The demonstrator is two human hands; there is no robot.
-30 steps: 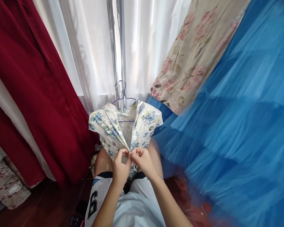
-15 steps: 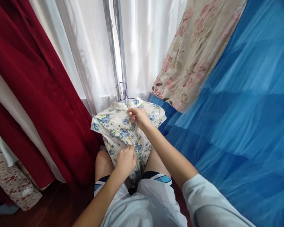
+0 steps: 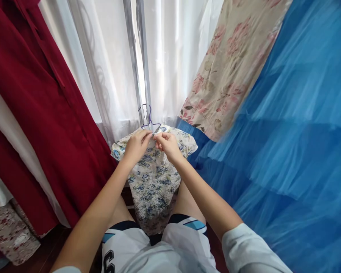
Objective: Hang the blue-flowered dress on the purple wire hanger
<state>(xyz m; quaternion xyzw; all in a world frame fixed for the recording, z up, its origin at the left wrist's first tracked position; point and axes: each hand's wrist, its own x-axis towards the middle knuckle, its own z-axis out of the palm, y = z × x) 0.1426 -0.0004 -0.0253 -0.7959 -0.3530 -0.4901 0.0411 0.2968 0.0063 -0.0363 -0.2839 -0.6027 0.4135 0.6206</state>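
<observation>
A white dress [image 3: 156,189] with blue flowers hangs on a purple clothes hanger [image 3: 150,113] in front of me, its lower part between my knees. At its neckline, my left hand [image 3: 138,146] and my right hand [image 3: 167,144] meet, thumbs and fingers pinched together. Both grip the neck edge of the dress near the middle. Whatever small fastening lies between the fingertips is too small to make out.
White curtains [image 3: 110,68] hang behind the dress. To the left are dark red fabric [image 3: 59,113] and a patterned garment [image 3: 14,231]. On the right hang a beige floral cloth [image 3: 221,83] and a blue ruffled tulle gown [image 3: 287,159].
My left hand has moved up from the middle of the dress to the neckline beside my right hand. My right hand stays at the neck. The dress front now hangs flatter.
</observation>
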